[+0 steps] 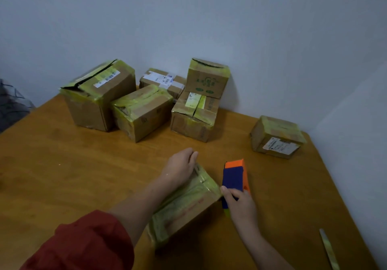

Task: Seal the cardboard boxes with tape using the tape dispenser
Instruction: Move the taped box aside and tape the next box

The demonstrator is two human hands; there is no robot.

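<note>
A cardboard box [188, 204] wrapped in yellowish tape lies in front of me on the wooden table [62, 165]. My left hand [180, 167] rests on its far end, fingers bent over the edge. My right hand [240, 204] grips the orange and blue tape dispenser [234, 177] at the box's right side, with the dispenser's lower end against the box. A short bit of yellow-green tape shows under my right hand.
Several taped boxes [142, 110] stand grouped at the back near the wall, one [206, 79] stacked on another. One more box [276, 138] sits alone at the right. A knife blade [328, 251] lies near the table's front right edge.
</note>
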